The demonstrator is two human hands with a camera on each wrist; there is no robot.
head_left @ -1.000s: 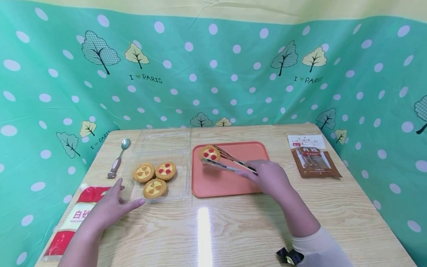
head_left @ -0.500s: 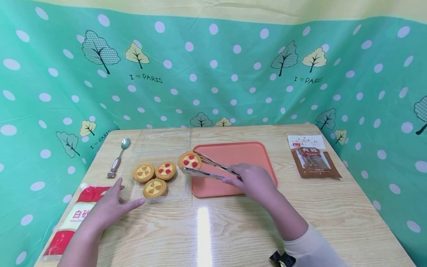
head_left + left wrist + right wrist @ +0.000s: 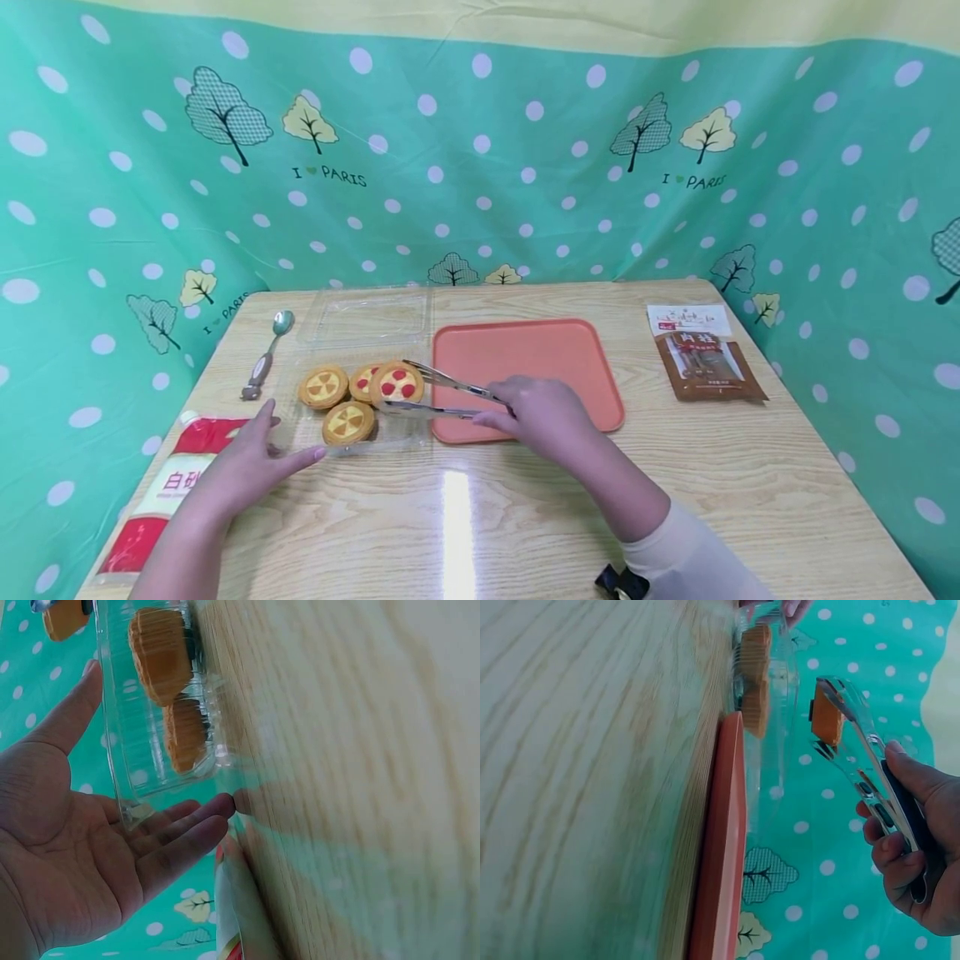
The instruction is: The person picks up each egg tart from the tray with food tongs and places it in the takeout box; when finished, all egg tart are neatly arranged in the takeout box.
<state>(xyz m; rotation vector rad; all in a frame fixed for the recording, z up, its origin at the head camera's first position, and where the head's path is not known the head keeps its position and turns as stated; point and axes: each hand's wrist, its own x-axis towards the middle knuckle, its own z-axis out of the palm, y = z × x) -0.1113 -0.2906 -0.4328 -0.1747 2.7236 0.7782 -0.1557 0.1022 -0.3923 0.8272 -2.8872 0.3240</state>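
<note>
My right hand (image 3: 536, 414) grips a pair of metal tongs (image 3: 457, 385), whose tips pinch an egg tart with red berry pieces (image 3: 397, 385). In the right wrist view that tart (image 3: 827, 712) hangs above the clear plastic container (image 3: 776, 750). Inside the container (image 3: 408, 437) sit another red-topped tart (image 3: 362, 382), partly hidden behind the held one, and two tarts with brown wedges, one at the left (image 3: 323, 387) and one in front (image 3: 348, 423). My left hand (image 3: 251, 467) is spread with straight fingers at the container's front left corner, thumb beside its wall.
A pink tray (image 3: 525, 350) lies right of the container, whose lid (image 3: 367, 317) is folded back. A spoon (image 3: 262, 362) and a red-and-white sugar bag (image 3: 168, 492) lie at left. A brown spice packet (image 3: 705, 362) lies at right. A patterned curtain (image 3: 480, 167) encloses the table.
The tongs have carried the held tart left from over the pink tray to over the container, beside the other tarts. The left hand has stayed in place.
</note>
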